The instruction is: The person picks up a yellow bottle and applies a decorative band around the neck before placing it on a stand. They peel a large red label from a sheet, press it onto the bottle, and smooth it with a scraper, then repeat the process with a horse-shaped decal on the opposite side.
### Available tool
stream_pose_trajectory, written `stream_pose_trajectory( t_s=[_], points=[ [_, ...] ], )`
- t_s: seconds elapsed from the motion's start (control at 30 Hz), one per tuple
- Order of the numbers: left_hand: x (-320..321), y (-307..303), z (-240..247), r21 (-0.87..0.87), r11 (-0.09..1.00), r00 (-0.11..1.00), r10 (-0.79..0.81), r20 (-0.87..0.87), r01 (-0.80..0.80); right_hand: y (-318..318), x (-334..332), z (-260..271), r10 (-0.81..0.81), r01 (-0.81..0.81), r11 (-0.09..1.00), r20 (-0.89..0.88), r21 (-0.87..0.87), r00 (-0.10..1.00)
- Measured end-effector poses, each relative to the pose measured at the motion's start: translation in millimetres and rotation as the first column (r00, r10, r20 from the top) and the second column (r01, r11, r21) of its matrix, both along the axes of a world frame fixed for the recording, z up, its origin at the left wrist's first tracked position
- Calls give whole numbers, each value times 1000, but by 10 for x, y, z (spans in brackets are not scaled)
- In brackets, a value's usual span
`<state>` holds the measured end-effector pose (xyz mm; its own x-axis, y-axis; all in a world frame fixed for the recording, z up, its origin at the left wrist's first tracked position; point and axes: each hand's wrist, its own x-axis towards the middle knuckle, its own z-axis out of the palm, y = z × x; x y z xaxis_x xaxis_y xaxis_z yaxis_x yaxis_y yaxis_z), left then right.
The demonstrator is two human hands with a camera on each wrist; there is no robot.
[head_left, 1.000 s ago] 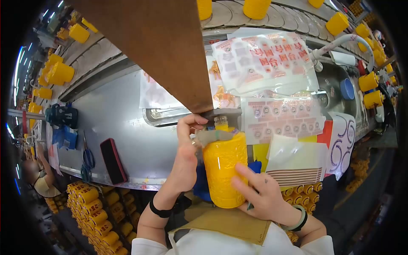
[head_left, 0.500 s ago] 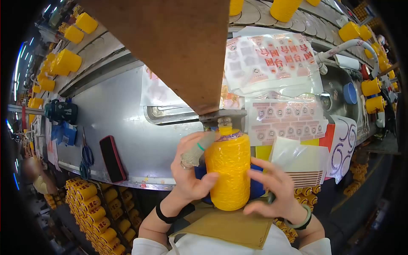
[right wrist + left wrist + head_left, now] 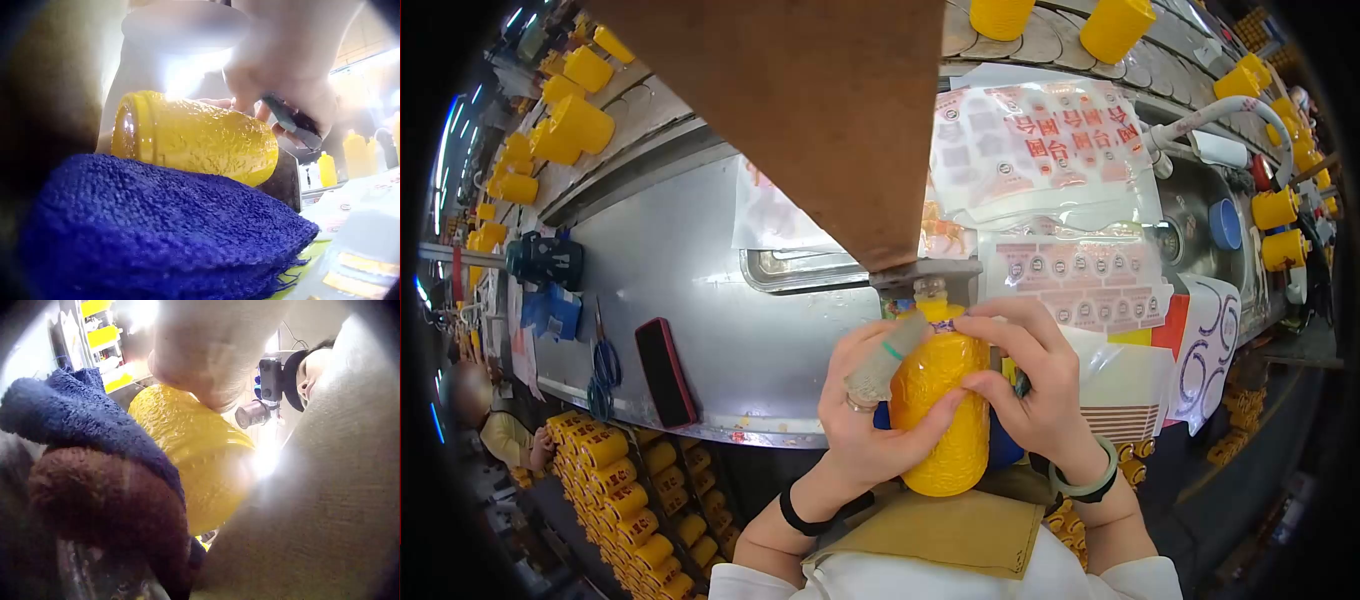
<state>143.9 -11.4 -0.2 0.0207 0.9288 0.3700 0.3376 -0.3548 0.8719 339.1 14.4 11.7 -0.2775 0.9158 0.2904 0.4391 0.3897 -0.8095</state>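
A yellow embossed bottle [image 3: 948,440] lies with its neck pointing away from the person, close to a dark bracket [image 3: 895,273]. A purple patterned strip [image 3: 943,326] shows around its shoulder. My left hand [image 3: 865,415] grips the bottle from the left, thumb along the body; grey covering with a green band wraps one finger. On the other side my right hand [image 3: 1045,390] touches the shoulder with fingertips near the strip, its thumb on the body. Tucked in the right fingers is a dark flat scraper-like piece [image 3: 292,122]. A blue towel [image 3: 169,219] lies under the bottle.
A brown beam [image 3: 800,110] blocks the upper middle. Printed decal sheets [image 3: 1040,150] and a pale striped sheet [image 3: 1125,390] lie right of it. A phone [image 3: 666,372] and scissors [image 3: 603,370] are left, a sink [image 3: 1190,215] right. Yellow bottles [image 3: 1118,30] stand on a conveyor behind.
The right hand has moved from the bottle's lower right side up to its shoulder. The left hand has come from the neck down around the body. The bottle has turned, showing the purple strip.
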Motion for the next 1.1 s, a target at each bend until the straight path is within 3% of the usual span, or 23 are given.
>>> stream_pose_trajectory(
  t_s=[0.23, 0.4, 0.57, 0.6, 0.63, 0.7, 0.77, 0.83, 0.9, 0.97, 1.03, 1.07, 1.1],
  points=[
    [-6, 9, -5, 34, 999, 1000, 6, -28, -5, -60, -51, 23, -58, 53, 993, -54, -103, 997],
    [-21, -10, -36, 48, 999, 999, 2, -54, 1, -75, -44, -22, -76, 72, 995, -61, -67, 995],
    [-275, 55, -123, -50, 999, 1000, 15, -1, -15, -229, 43, -94, -143, 130, 985, -111, -110, 984],
    [-268, 88, -76, -178, 981, 997, -64, 53, 73, -291, 100, -115, -122, 104, 984, -120, -147, 985],
    [-256, 112, -97, -180, 981, 997, -63, 53, 71, -361, 169, -140, -100, 75, 980, -131, -182, 986],
    [-231, 167, -154, -217, 955, 973, -169, 155, 200, -523, 275, -193, -23, 10, 978, -58, -207, 998],
    [-250, 277, -31, -181, 953, 970, -235, 59, 242, -646, 302, -178, 117, -125, 975, -52, -186, 992],
    [-240, 347, 86, -229, 928, 925, -335, -177, 293, -697, 338, -211, 194, -185, 964, 30, -192, 981],
    [-223, 376, 142, -196, 936, 910, -336, -244, 293, -691, 301, -234, 188, -169, 981, 223, -100, 957],
    [-182, 356, 148, -165, 942, 890, -332, -313, 294, -685, 205, -234, 156, -140, 987, 246, -81, 957],
    [-125, 282, 100, -91, 987, 957, -153, -245, 134, -714, 162, -188, 108, -124, 992, 319, 29, 942],
    [-141, 258, 36, -94, 986, 957, -154, -246, 134, -725, 170, -122, 108, -123, 992, 317, 27, 942],
    [-171, 223, -50, -77, 993, 989, -96, -111, 88, -750, 186, -12, 138, -137, 990, 340, -27, 930]
  ],
)
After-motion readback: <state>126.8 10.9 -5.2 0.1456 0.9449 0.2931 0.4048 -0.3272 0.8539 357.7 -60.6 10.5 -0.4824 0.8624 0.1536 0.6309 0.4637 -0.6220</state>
